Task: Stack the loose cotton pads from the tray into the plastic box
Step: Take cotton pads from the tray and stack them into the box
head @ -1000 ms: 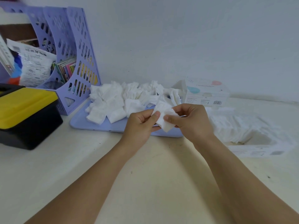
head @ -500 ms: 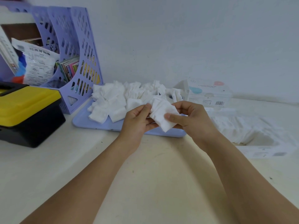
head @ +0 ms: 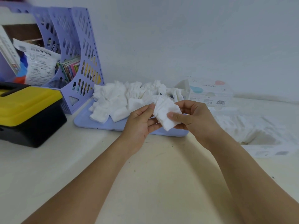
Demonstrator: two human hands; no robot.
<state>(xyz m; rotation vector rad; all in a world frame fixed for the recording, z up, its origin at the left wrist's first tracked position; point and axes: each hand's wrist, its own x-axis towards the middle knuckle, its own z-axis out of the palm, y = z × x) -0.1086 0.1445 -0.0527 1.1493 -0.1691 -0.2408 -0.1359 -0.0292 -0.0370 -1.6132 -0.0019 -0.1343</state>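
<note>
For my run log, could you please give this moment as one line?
hands: left and right hold pads | tray: pile left | box: part filled

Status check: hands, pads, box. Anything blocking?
Left hand and right hand both grip one small bundle of cotton pads. Loose pile remains on tray. Plastic box to right, path clear.

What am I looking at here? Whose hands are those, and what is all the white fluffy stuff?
A person wears a camera on their head, so you see their own arms from above. The left hand and right hand together hold a small bunch of cotton pads. More loose pads lie piled on a purple tray. On the right sits a clear plastic box with pads already inside. On the left stand a yellow-lidded black case and a purple file rack.
</note>
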